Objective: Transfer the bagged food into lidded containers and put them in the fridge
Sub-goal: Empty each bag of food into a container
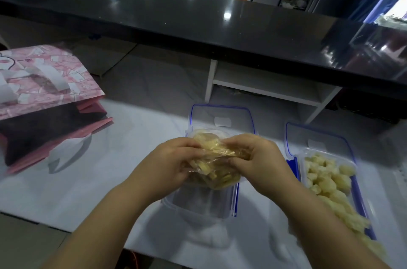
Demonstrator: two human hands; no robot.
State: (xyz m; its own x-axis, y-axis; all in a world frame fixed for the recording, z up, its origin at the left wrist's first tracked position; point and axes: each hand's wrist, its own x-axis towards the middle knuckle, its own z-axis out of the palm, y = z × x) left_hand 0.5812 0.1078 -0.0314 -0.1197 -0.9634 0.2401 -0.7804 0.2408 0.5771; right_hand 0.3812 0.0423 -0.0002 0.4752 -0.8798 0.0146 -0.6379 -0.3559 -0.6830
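A clear plastic bag of yellow food strips hangs over an open clear container in the middle of the white table. My left hand grips the bag's left side and my right hand grips its right side, fingers curled into the plastic. Behind the container lies its blue-rimmed lid, flat on the table. To the right stands a second open container holding pale yellow food chunks, with its own blue-rimmed lid behind it.
A pink patterned paper bag lies on its side at the table's left. A black counter runs across the back, with a white shelf under it. The table's front edge is near my forearms.
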